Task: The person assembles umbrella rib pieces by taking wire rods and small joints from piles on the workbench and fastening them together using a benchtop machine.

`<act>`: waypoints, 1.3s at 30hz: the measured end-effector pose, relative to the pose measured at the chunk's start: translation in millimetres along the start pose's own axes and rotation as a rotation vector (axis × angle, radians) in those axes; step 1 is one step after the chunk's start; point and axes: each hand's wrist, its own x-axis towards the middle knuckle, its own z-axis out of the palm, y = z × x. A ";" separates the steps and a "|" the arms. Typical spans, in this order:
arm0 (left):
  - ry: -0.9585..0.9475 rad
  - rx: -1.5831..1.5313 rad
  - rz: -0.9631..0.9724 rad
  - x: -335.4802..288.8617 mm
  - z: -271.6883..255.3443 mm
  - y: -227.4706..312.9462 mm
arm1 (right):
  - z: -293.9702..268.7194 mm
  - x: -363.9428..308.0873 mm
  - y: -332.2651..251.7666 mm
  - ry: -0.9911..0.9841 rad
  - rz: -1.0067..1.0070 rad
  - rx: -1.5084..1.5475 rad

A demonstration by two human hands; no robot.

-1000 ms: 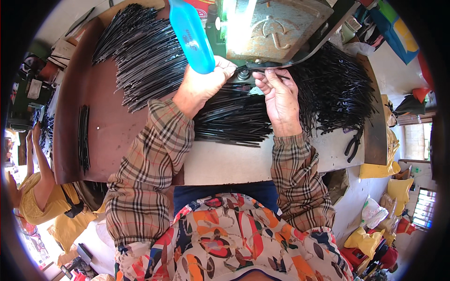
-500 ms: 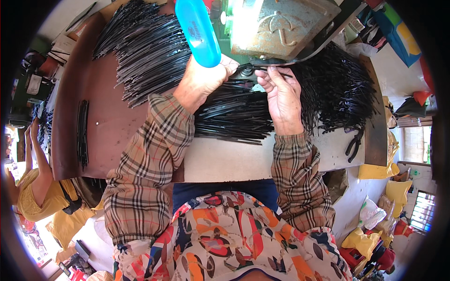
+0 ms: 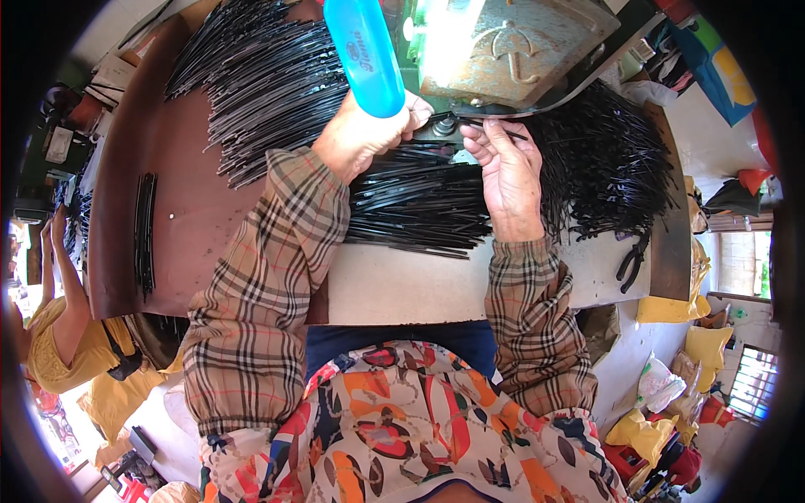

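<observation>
A thin black rod is held just beside the round metal fitting, below the rusty metal housing with the raised umbrella mark. The rod is pinched between thumb and fingers of the right hand, its short end projecting to the right. The fingertips of the left hand are pressed together on the fitting's other side; what is gripped there cannot be told. For good work, a grip close to the fitting is judged best, so that flexing is limited, with both wrists steady and fingertips clear of the metal. The blue paddle-shaped part overlaps the left hand and should not be knocked. Loose rods lie below, between the forearms, and should be left undisturbed. Pliers are noted farther right.
</observation>
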 end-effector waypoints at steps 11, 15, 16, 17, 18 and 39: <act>-0.188 -0.012 0.018 12.5 -19.9 -10.7 | 4.4 0.6 -1.7 0.007 -0.011 -0.022; -0.201 0.044 0.005 17.5 -21.4 -12.9 | 3.4 2.3 -0.1 0.029 -0.015 -0.036; -0.223 0.034 0.016 16.8 -21.5 -12.1 | 2.7 2.9 1.0 0.026 -0.004 -0.023; -0.248 0.024 0.028 16.7 -21.4 -10.7 | 1.6 3.6 0.8 0.026 0.003 -0.011; -0.344 0.038 0.019 21.7 -30.5 -12.9 | 1.7 2.9 -1.4 0.028 0.017 -0.012; 0.004 -0.440 0.439 -151.1 32.2 0.2 | -69.0 -129.0 -89.2 -0.028 0.027 -0.799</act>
